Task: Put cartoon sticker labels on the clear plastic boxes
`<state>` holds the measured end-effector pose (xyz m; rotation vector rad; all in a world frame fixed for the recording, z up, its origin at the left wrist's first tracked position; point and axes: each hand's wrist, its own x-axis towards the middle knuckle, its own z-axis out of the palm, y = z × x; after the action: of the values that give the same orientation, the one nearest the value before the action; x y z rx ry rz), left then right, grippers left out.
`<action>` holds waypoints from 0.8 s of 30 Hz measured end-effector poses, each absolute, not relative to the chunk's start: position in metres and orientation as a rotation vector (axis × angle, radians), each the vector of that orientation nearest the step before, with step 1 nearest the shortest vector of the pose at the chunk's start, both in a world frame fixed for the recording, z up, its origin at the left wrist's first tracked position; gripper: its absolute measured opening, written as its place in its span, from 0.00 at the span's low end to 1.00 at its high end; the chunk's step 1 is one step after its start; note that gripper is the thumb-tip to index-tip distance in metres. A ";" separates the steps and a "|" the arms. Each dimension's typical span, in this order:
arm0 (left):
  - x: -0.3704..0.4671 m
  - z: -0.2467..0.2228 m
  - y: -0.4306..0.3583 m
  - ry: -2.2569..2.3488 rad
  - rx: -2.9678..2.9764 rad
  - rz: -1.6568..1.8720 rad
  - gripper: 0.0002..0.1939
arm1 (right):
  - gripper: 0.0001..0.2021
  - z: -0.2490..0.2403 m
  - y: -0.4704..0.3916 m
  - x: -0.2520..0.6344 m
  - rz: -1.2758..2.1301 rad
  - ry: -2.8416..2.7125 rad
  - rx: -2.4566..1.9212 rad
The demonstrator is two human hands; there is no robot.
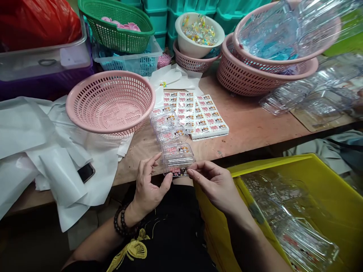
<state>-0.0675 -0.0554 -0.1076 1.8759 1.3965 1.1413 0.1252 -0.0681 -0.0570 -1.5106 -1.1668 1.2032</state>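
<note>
My left hand (149, 185) and my right hand (215, 183) both pinch a clear plastic clamshell box (178, 160) at the table's near edge. The box carries a pink and cartoon sticker. It is the nearest in a row of several stickered clear boxes (168, 124) lying on the wooden table (249, 124). A sheet of the same stickers (198, 113) lies flat just beyond the row. A beaded bracelet is on my left wrist.
An empty pink basket (110, 102) sits left of the boxes on white paper (42, 151), with a phone (86, 172) on it. A yellow bin (326, 196) at the right holds clear boxes. Pink baskets (263, 71), a white bowl (198, 36) and a green basket (116, 24) stand behind.
</note>
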 end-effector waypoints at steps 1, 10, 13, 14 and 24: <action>-0.065 -0.109 -0.055 1.415 1.867 1.151 0.31 | 0.17 -0.058 -0.069 0.125 1.190 -1.174 -1.514; -0.054 -0.113 -0.051 1.448 1.756 1.124 0.32 | 0.12 -0.063 -0.080 0.112 0.718 -1.449 -1.688; -0.055 -0.114 -0.051 1.476 1.751 1.131 0.32 | 0.19 -0.069 -0.081 0.116 0.549 -1.418 -1.784; -0.055 -0.115 -0.051 1.486 1.747 1.131 0.32 | 0.23 -0.072 -0.080 0.120 0.532 -1.381 -1.821; -0.052 -0.123 -0.034 1.251 1.468 1.202 0.52 | 0.46 -0.099 -0.042 0.124 1.047 -1.211 -1.631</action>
<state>-0.0515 -0.0340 -0.1233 1.4679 1.2507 1.2018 0.1235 -0.0424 -0.0987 -1.6310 -1.2107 1.0472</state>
